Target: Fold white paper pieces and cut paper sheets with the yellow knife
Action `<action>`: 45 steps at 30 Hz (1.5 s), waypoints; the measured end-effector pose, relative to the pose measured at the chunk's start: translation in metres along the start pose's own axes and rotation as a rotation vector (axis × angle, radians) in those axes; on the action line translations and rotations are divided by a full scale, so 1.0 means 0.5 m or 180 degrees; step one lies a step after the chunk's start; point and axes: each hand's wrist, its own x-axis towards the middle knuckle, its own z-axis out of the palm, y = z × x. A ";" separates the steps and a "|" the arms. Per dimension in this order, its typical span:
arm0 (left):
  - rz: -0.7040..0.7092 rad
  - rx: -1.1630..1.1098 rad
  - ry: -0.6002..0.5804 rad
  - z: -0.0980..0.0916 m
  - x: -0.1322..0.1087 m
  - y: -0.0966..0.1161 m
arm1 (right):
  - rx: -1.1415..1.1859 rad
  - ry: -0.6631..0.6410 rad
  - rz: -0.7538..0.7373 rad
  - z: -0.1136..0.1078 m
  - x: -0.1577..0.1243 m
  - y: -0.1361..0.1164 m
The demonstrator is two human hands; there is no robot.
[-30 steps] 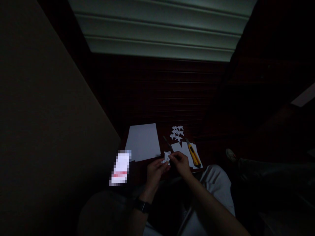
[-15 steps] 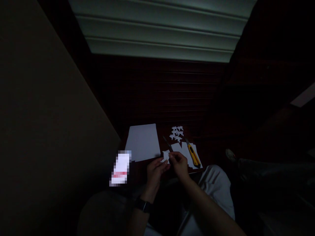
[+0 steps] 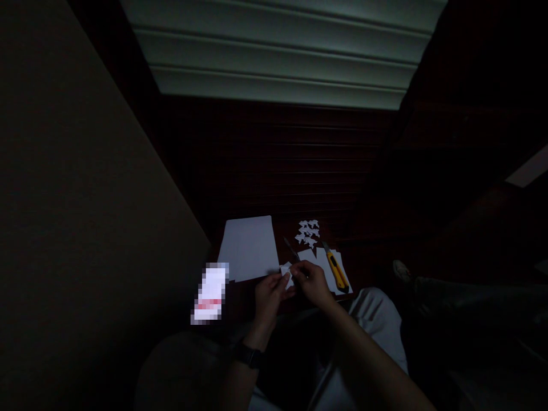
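Observation:
Both of my hands meet over the near edge of a small dark table (image 3: pixel 240 294) and pinch a small white piece of paper (image 3: pixel 286 269). My left hand (image 3: pixel 269 295) grips it from the left, with a dark watch on the wrist. My right hand (image 3: pixel 311 283) grips it from the right, fingers closed on the paper. Just behind my hands lies a dark thin tool (image 3: pixel 291 249), possibly scissors or a pen.
A white sheet (image 3: pixel 249 246) lies at the table's left. Several small folded white paper shapes (image 3: pixel 307 231) sit at the back. A yellow utility knife (image 3: pixel 335 265) rests on cut white paper (image 3: pixel 324 268). A lit blurred screen (image 3: pixel 210 293) glows at left. The room is very dark.
My hands have shifted slightly while working the small paper piece; the right hand's fingers moved up and left over it. Nothing else moved.

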 end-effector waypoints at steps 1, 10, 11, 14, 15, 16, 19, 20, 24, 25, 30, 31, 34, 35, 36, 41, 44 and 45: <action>0.0014 0.0028 0.0007 -0.001 0.001 -0.001 | -0.0038 -0.0102 -0.0038 -0.004 0.002 -0.004; 0.0015 0.0141 -0.0094 -0.004 0.001 0.003 | -0.0238 -0.0894 -0.0232 -0.039 0.025 -0.012; 0.0013 0.0169 -0.0119 -0.003 0.001 0.005 | -0.0210 -0.1045 -0.0254 -0.043 0.027 -0.012; 0.0028 0.0222 -0.0222 -0.001 0.001 0.008 | -0.0148 -0.1307 -0.0287 -0.051 0.032 -0.012; 0.0042 0.0234 -0.0243 0.000 0.001 0.009 | -0.0133 -0.1347 -0.0304 -0.053 0.033 -0.011; 0.0058 0.0239 -0.0247 0.001 0.001 0.008 | -0.0122 -0.1405 -0.0333 -0.054 0.035 -0.011; 0.0076 0.0233 -0.0214 0.003 0.001 0.005 | -0.0111 -0.1691 -0.0424 -0.058 0.039 -0.009; 0.0072 0.0234 -0.0204 0.004 0.001 0.003 | -0.0108 -0.1776 -0.0439 -0.060 0.041 -0.008; 0.0057 0.0307 -0.0183 0.007 -0.005 -0.004 | -0.0039 -0.2131 -0.0336 -0.070 0.049 -0.004; 0.0056 0.0327 -0.0182 0.007 -0.007 -0.006 | -0.0012 -0.2243 -0.0277 -0.073 0.052 -0.004; 0.0046 0.0392 -0.0239 0.008 -0.015 -0.007 | 0.0158 -0.2661 0.0034 -0.096 0.062 -0.012; 0.0034 0.0390 -0.0250 0.009 -0.016 -0.005 | 0.0178 -0.2718 0.0110 -0.100 0.064 -0.014; 0.0015 0.0370 -0.0252 0.011 -0.018 -0.001 | 0.0249 -0.2705 0.0330 -0.107 0.065 -0.013; 0.0010 0.0366 -0.0250 0.012 -0.018 0.000 | 0.0295 -0.2634 0.0393 -0.107 0.065 -0.010; 0.0013 0.0360 -0.0251 0.013 -0.018 0.000 | 0.0349 -0.2548 0.0454 -0.107 0.065 -0.006; -0.0025 0.0170 -0.0219 0.015 -0.016 -0.002 | 0.0555 -0.2108 0.0580 -0.101 0.061 0.008; -0.0038 0.0001 -0.0323 0.015 -0.017 -0.001 | 0.0662 -0.1774 0.0513 -0.096 0.056 0.011; -0.0034 -0.0025 -0.0386 0.016 -0.018 0.001 | 0.0697 -0.1636 0.0496 -0.092 0.055 0.012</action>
